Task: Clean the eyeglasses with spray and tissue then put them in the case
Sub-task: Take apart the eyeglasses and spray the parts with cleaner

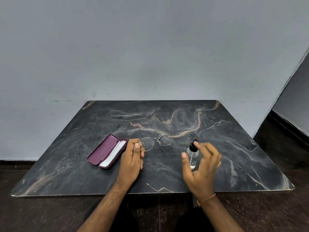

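Fingers [136, 146] of left hand [132, 158] pinch eyeglasses [155, 142]; right hand [200, 164] fingers spread around spray bottle [193, 152].

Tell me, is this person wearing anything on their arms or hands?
Almost nothing. Both forearms are bare, with no sleeves in view. The left hand has no rings or gloves. The right hand is bare too, but a thin orange thread bracelet circles that wrist.

Both forearms are bare, no sleeves showing. The right wrist wears a thin orange thread band [206, 199] (knotted, it seems); dark trousers [147, 218] below.
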Demonstrator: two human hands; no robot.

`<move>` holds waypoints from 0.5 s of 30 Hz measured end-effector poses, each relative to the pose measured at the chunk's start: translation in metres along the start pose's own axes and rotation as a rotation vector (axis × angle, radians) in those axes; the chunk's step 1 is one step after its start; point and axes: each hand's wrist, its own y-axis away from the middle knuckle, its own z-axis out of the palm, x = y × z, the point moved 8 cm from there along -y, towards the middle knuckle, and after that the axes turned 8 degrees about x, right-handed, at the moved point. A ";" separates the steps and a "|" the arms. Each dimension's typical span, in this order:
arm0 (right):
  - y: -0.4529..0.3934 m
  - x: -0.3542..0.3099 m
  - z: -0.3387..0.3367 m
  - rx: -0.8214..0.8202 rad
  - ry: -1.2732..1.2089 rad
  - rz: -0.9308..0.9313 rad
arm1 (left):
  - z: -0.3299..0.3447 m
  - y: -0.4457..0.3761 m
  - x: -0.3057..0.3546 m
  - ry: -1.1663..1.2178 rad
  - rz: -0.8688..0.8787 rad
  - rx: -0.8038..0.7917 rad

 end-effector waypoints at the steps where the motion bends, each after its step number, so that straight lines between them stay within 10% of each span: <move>1: 0.006 -0.006 0.001 -0.036 -0.070 0.007 | -0.001 0.000 0.000 0.008 0.000 0.002; 8: 0.052 -0.013 0.056 -0.471 -0.370 0.740 | -0.005 0.008 0.011 0.069 0.034 0.036; 15: 0.047 -0.023 0.084 -0.410 -0.713 1.179 | -0.012 0.017 0.020 0.133 0.025 0.065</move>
